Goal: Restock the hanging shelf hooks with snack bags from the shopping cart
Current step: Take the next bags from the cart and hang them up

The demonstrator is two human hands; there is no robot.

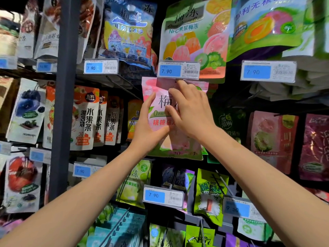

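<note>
Head view: pink snack bag (161, 104), hanging step; left hand (148, 127) grips its side, right hand (190, 113) presses spread fingers (182, 86) near its top; next, likely threading onto the unseen hook.

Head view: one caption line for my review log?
Restocking: left hand holds a pink snack bag while right hand presses its top up under a 7.90 price tag.

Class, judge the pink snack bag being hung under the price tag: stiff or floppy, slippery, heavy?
Probably floppy: the pink bag looks crinkled where the left hand grips it. Likely slippery, since its film shows glossy glare. Seemingly light: the right hand steadies its top with fingers only.
</note>
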